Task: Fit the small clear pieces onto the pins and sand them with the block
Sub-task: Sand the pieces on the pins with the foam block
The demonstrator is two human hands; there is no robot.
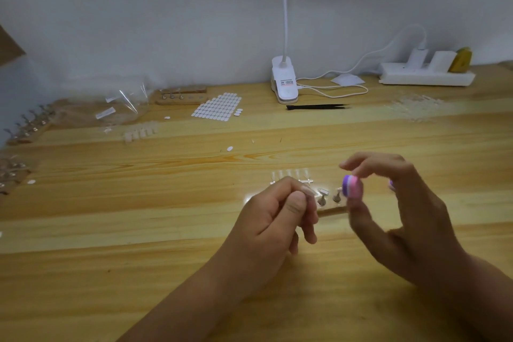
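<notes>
Head view: glossy pine surface point(166, 225) with strong grain. The left hand point(280, 211) has its fingers curled, thumb and index pinching a small clear piece point(308, 190). It's thin and curved, held right over a wooden strip point(333, 211). I can see two metal pins point(322, 198) with flat oval heads standing on that strip. The right hand point(402, 211) pinches the sanding block point(352, 187) between thumb and index finger. The block is rounded with purple and pink layers, just beside the pins. Behind lies a clear row of about five tips point(290, 175). Further back there's one sheet of white oval stickers point(219, 107), one white clip lamp point(284, 80) and one pair of black tweezers point(316, 106).
</notes>
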